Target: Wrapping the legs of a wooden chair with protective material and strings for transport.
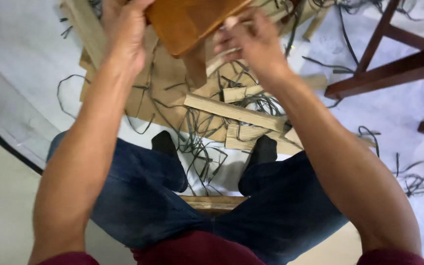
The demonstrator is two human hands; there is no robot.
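Knees in blue jeans [138, 186] sit below me; my left hand [123, 34] grips the stiff, smooth wooden panel [187, 22], right hand [251, 41] pinching a strip [231, 22] at its edge; best held by edges.

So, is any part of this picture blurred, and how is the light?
Head view: the right hand is smeared by motion blur; the left hand and wooden board are slightly soft; the cardboard strips look sharper. Light is even and soft, without glare.
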